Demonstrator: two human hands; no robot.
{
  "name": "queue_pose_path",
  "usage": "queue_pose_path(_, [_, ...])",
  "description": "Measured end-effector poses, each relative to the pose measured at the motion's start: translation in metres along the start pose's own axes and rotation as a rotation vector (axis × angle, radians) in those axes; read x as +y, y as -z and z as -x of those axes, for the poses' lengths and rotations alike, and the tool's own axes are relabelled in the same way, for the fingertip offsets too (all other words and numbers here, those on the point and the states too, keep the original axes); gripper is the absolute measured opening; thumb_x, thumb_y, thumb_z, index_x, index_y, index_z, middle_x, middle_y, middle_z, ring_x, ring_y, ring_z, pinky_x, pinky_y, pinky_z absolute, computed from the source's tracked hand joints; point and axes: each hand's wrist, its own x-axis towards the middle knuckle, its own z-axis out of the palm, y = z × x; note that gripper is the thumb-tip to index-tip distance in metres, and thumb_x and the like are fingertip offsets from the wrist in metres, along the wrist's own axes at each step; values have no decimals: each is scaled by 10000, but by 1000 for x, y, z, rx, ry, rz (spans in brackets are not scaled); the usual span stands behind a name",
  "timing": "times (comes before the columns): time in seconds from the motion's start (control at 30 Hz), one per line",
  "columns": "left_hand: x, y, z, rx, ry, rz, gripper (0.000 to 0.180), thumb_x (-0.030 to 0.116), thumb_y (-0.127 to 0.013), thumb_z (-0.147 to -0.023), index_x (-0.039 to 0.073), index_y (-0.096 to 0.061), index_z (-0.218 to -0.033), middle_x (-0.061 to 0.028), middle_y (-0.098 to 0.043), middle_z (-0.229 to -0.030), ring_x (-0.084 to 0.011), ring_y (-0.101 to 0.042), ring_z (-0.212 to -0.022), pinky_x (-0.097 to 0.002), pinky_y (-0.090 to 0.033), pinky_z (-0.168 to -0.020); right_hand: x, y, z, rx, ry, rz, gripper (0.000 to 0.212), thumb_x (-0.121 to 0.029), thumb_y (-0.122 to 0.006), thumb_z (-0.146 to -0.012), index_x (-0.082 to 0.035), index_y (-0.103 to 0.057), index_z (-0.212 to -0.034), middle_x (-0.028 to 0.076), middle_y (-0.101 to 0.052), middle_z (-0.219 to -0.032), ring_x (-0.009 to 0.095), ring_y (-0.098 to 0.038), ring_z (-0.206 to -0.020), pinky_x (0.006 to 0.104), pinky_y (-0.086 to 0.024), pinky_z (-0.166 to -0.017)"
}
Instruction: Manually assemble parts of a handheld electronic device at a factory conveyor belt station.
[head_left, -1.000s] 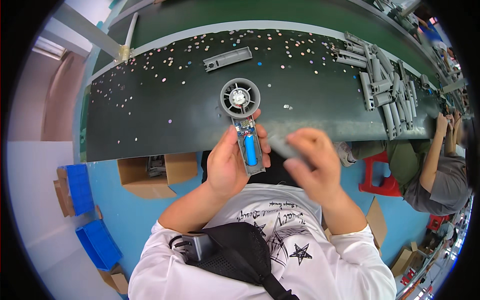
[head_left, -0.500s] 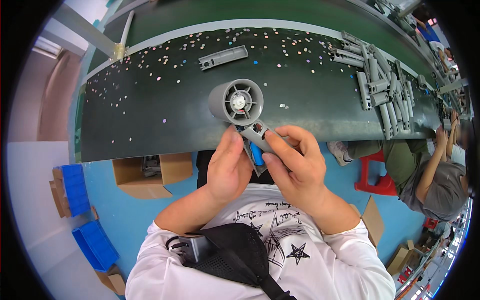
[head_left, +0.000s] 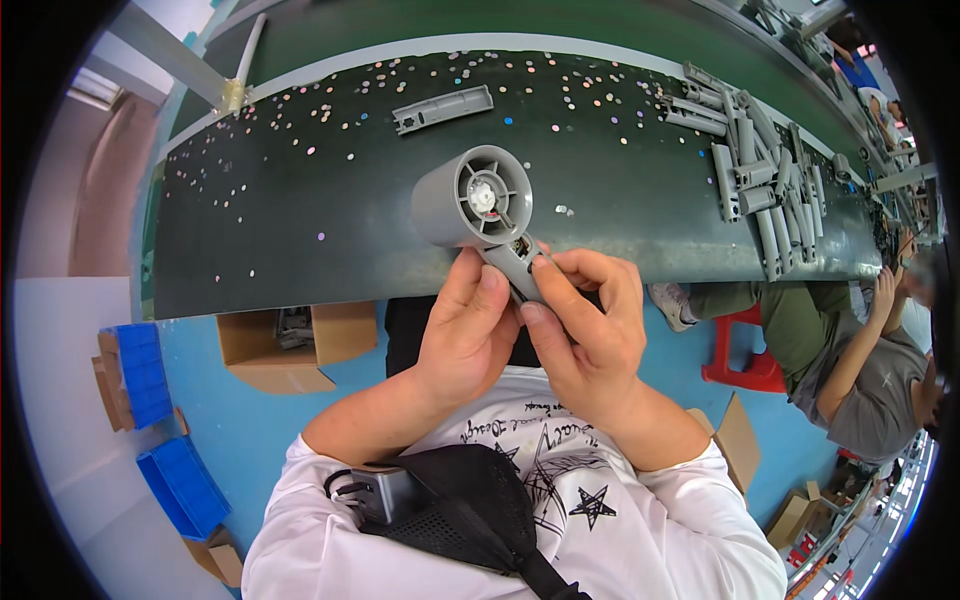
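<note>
Dark green bench (head_left: 290,275) stretches across the upper half of the view, with blue floor (head_left: 275,430) below its near edge. Small pale and coloured dots (head_left: 311,150) are scattered over it, thickest toward the far side. One long grey shell (head_left: 443,108) lies alone near the middle, and a heap of similar grey pieces (head_left: 756,174) sits at the right.

A grey hand fan (head_left: 485,195) is held in front of the person at the near edge, its round, spoked head pointing away and its handle (head_left: 513,268) toward the body. The left grip (head_left: 462,325) is clamped on the handle from the left, thumb along its side. The right grip (head_left: 595,330) pinches it from the right with finger and thumb. An opening below the head shows some inner parts.

Under the bench stands an open carton (head_left: 275,378). Farther right, a co-worker (head_left: 870,390) sits beside a red stool (head_left: 745,365).
</note>
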Motion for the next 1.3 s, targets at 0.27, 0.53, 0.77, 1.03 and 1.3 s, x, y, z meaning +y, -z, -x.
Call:
queue_pose_path(0.27, [-2,-13,-3,7,5,323,520,372,-300,-1046,79,-240,-1471,-168,-375,-1444,-329,-360,-1358,-461,-311,-1124,-3,-6,6,-45,51,237,390,-148,-690,-756,-79,-672,-1140,133,-534,-1151,309,-483,-1029,393,-381,-886])
queue_pose_path(0.53, [1,3,-5,23,-80,-116,484,358,-329,-1041,23,-333,-1391,-259,-423,-1403,-332,-410,-1333,-441,-328,-1122,0,27,20,-224,-401,-310,493,-157,-656,-857,12,-505,-1295,151,-560,-1150,234,-552,-964,338,-459,-828])
queue_pose_path(0.77, [13,4,-6,156,-184,-433,786,342,-646,-913,75,-173,-1481,-229,-360,-1447,-352,-518,-1225,-472,-487,-968,4,35,25,-274,-577,-587,403,-115,-683,-857,28,-561,-1214,95,-619,-950,141,-559,-723,256,-463,-638])
queue_pose_path(1.03, [22,11,-2,4,-525,-699,1059,78,-869,-675,109,-137,-1440,-241,-252,-1466,-308,-523,-1175,-420,-510,-940,-2,41,21,-184,-173,-253,365,-62,-720,-790,71,-577,-1098,144,-614,-857,241,-576,-629,301,-461,-552])
queue_pose_path(1.3, [-2,13,-15,182,-632,-712,873,226,-802,-779,113,-202,-1402,-213,-366,-1397,-294,-596,-975,-415,-548,-816,-5,30,24,-119,-269,-163,312,-82,-721,-808,45,-575,-1053,106,-584,-739,208,-542,-550,305,-431,-488])
